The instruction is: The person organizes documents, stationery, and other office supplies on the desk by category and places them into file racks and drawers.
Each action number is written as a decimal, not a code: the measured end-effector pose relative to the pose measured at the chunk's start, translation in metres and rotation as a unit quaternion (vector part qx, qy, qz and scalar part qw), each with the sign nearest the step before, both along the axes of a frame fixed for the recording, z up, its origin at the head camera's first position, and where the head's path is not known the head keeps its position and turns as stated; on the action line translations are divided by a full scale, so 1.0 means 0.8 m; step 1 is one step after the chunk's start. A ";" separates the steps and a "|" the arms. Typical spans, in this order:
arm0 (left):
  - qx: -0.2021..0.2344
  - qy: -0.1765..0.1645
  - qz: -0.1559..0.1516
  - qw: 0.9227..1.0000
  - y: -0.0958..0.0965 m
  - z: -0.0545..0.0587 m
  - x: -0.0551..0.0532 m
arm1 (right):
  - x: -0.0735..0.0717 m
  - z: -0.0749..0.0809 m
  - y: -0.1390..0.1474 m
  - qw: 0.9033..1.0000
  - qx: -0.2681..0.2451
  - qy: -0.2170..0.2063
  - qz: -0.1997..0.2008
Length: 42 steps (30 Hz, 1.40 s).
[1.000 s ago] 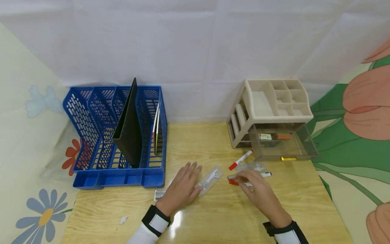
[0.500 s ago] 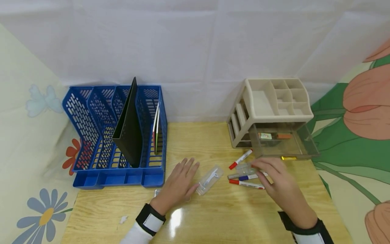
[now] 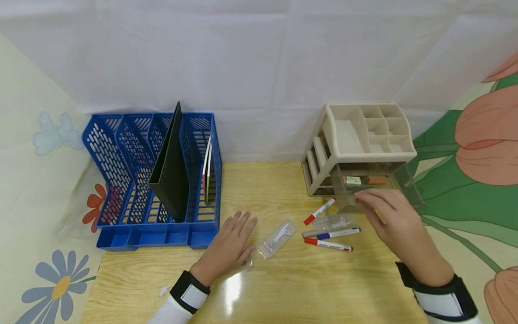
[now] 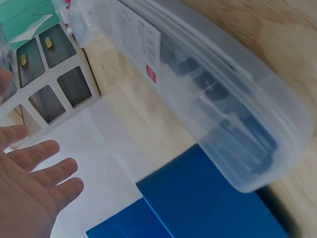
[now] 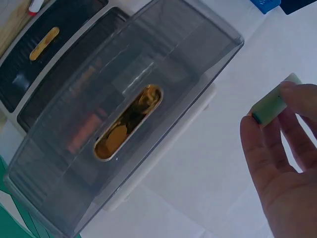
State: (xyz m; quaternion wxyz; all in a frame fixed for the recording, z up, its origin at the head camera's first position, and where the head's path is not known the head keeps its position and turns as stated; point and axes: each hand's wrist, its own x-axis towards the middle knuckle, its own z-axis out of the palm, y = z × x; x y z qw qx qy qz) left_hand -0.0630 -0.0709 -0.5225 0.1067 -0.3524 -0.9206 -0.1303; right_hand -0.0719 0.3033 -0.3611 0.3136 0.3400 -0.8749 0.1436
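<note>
My right hand [image 3: 398, 225] pinches a small pale green block [image 5: 275, 101] between thumb and fingers. In the head view it hangs over the front of the pulled-out clear drawer [image 3: 409, 186], hiding the block and the drawer's gold handle. Inside the drawer lie a small box with a white and green label [image 3: 352, 180] and an orange-brown block [image 3: 377, 180]. My left hand [image 3: 226, 245] is spread palm down, fingers straight, low over the table. Beside its thumb lies a clear plastic case [image 3: 278, 238]; another clear piece [image 3: 247, 261] shows partly from under the palm.
Two red-capped markers [image 3: 328, 245], a blue-capped marker [image 3: 338, 233] and another clear case [image 3: 333, 222] lie before the beige drawer organizer [image 3: 376, 157]. A blue file rack [image 3: 158, 234] with a black folder [image 3: 176, 180] stands at the left.
My right hand has moved from among the markers, right and away from me, up to the open drawer. The left hand has shifted slightly left, uncovering the clear case.
</note>
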 end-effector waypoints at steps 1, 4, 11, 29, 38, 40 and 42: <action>-0.003 0.000 0.000 1.000 -0.002 -0.001 0.000 | -0.003 0.001 0.004 1.000 0.008 -0.005 -0.003; -0.009 0.001 -0.002 1.000 -0.005 -0.003 0.000 | -0.014 0.003 0.012 0.999 0.028 -0.023 -0.007; -0.022 0.012 -0.015 1.000 -0.015 -0.008 0.001 | -0.040 -0.002 0.026 0.995 0.067 -0.073 -0.017; -0.034 0.023 -0.055 0.998 -0.030 -0.016 0.011 | -0.093 -0.009 0.039 0.938 0.148 -0.311 -0.048; -0.030 0.033 -0.054 0.998 -0.031 -0.021 0.012 | -0.104 -0.017 0.036 0.936 0.166 -0.310 -0.033; -0.023 0.033 -0.054 0.998 -0.031 -0.022 0.012 | -0.105 -0.020 0.036 0.938 0.170 -0.302 -0.033; -0.019 0.033 -0.054 0.998 -0.030 -0.022 0.012 | -0.107 -0.021 0.035 0.939 0.173 -0.296 -0.035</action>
